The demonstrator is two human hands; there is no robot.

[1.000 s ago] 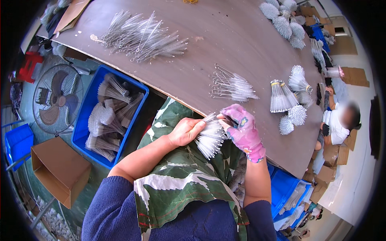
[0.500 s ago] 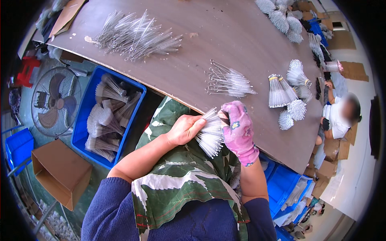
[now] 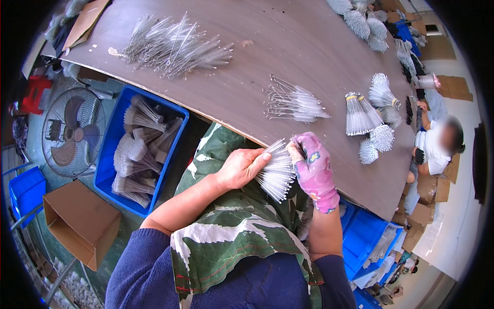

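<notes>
A fanned bundle of thin wire-handled cleaning brushes (image 3: 278, 179) with white bristles is gripped in my bare left hand (image 3: 241, 168), above my lap at the table's edge. The thumb presses across it and the bristle ends spread downward. Close against the bundle's right side is my right hand (image 3: 315, 172), in a pink flowered glove with bare fingertips. Its fingers are curled and pinched; what they hold, if anything, is hidden. On the table beyond lies a small loose pile of the same brushes (image 3: 296, 100), looped ends to the left.
A larger brush pile (image 3: 175, 46) lies at the table's (image 3: 247, 67) far left; tied brush bundles (image 3: 363, 116) sit to the right. Below left stand a blue bin (image 3: 170, 172) of bundles, a fan (image 3: 74, 133) and a cardboard box (image 3: 80, 221). Another person (image 3: 435, 144) sits at far right.
My right hand has moved slightly right and its fingers have curled differently near the bundle. My left hand still holds the brushes, shifted a little rightward.
</notes>
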